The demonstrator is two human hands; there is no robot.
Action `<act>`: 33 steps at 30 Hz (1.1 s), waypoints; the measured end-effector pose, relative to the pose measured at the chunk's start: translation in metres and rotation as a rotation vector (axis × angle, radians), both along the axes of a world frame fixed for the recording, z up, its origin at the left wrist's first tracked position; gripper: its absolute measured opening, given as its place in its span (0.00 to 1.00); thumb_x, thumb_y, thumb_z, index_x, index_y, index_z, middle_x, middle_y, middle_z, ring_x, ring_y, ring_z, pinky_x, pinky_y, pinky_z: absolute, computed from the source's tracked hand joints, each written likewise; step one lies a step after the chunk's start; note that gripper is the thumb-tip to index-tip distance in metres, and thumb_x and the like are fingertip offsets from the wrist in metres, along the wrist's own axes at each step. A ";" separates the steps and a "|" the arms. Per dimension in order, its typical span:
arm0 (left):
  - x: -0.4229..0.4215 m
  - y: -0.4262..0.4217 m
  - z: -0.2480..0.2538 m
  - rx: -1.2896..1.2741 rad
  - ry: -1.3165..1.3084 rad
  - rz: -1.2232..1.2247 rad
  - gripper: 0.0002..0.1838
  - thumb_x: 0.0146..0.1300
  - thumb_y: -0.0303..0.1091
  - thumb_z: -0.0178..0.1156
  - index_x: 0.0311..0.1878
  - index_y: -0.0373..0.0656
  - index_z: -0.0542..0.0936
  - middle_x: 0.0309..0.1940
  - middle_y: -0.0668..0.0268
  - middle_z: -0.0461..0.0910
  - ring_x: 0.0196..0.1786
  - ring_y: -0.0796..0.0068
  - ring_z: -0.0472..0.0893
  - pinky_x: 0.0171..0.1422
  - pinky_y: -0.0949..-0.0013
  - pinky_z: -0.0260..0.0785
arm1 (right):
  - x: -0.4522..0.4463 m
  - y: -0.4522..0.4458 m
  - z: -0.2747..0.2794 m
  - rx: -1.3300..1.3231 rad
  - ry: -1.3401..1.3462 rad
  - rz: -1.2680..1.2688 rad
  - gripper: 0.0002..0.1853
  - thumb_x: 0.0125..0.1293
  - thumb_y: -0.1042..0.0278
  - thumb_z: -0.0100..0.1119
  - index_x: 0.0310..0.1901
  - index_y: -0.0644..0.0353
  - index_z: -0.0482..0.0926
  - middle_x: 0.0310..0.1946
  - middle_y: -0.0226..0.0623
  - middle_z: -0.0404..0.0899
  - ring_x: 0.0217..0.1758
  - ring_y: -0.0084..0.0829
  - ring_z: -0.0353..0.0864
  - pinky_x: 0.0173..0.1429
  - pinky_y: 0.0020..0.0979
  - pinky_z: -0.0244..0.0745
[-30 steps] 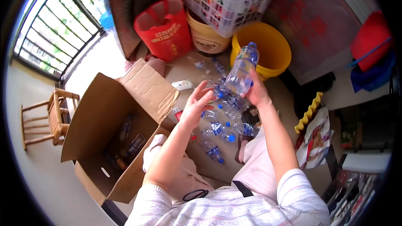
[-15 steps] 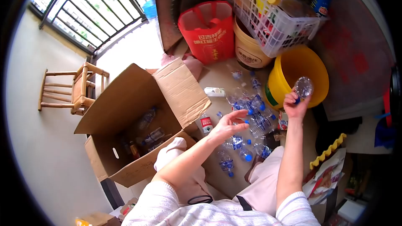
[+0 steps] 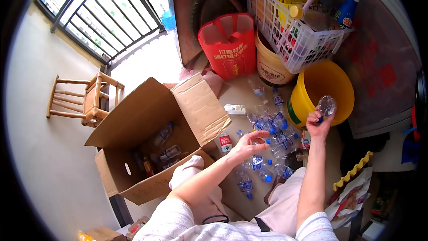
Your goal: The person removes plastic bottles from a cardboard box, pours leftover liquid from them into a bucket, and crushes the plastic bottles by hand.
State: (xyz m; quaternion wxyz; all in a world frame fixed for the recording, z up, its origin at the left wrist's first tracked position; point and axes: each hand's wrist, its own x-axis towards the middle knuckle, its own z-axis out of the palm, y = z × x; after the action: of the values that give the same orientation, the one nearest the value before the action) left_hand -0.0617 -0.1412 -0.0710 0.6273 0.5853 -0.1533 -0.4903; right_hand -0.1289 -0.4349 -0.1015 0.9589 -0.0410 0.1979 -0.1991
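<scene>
In the head view, my right hand is wrapped round a clear plastic bottle, its round bottom facing up and its blue cap end in my fingers. This bottle is held over the front rim of a yellow bucket. My left hand hovers over a pile of empty plastic bottles, fingers apart and nothing in them. Blue caps lie close to its fingertips; whether they touch I cannot tell. On the left an open cardboard box has several bottles lying inside.
A white carton and a red-labelled bottle lie on the floor beside the box. Behind stand a red bag, a cream bucket and a white plastic basket. A bamboo chair is at far left.
The whole view has shifted slightly, so things appear lower and farther right. Both hands keep nearly the same pose; the bottle is still in my right hand.
</scene>
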 end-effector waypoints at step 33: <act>0.011 0.003 0.027 -0.180 0.041 0.280 0.26 0.61 0.45 0.63 0.58 0.40 0.71 0.42 0.71 0.77 0.40 0.84 0.74 0.43 0.77 0.66 | -0.004 0.121 0.055 -1.349 0.320 0.902 0.30 0.53 0.37 0.65 0.39 0.61 0.78 0.24 0.23 0.74 0.22 0.15 0.70 0.21 0.19 0.66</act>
State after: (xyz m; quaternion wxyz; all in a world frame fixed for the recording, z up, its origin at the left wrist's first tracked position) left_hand -0.0509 -0.1379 -0.0442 0.7423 0.5323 -0.1006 -0.3944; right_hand -0.1324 -0.3134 -0.0465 0.6764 -0.7111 0.1344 0.1369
